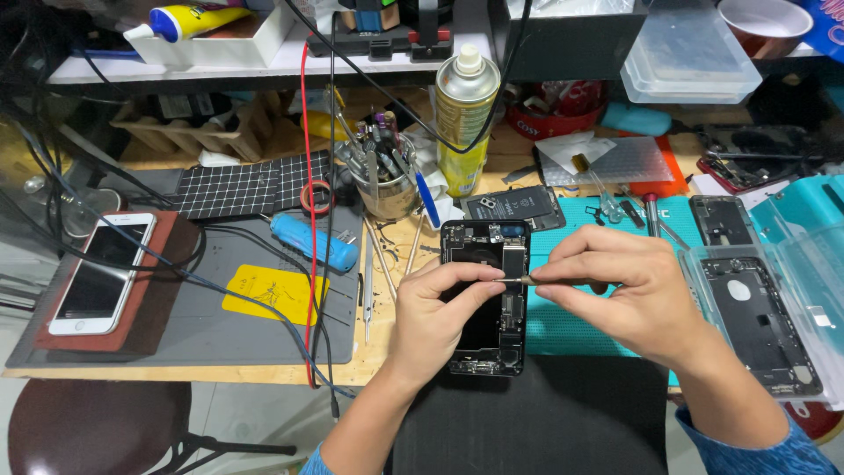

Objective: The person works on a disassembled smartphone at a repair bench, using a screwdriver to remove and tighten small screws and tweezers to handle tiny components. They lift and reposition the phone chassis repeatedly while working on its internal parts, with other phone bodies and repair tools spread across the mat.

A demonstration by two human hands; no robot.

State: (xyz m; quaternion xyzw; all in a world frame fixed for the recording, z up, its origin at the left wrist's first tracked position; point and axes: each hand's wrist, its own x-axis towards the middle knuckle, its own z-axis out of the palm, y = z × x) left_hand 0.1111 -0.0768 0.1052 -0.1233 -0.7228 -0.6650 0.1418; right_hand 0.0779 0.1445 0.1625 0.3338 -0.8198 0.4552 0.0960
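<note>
An opened black phone chassis point(485, 242) lies upright in the middle of the workbench, its inner boards exposed. My left hand point(435, 321) rests on its left side, thumb and forefinger pinched at the middle of the frame. My right hand point(629, 290) grips a thin screwdriver point(563, 281) held level, its tip at the phone's right inner edge by my left fingertips. A loose black battery point(519, 208) lies just behind the phone.
A white phone point(101, 273) sits on a red block at left. Also here: a grey mat point(176, 334) with a yellow card, a blue tool point(312, 242), a tool cup point(382, 180), a spray can point(464, 114), more phone frames point(760, 325) in trays at right, cables.
</note>
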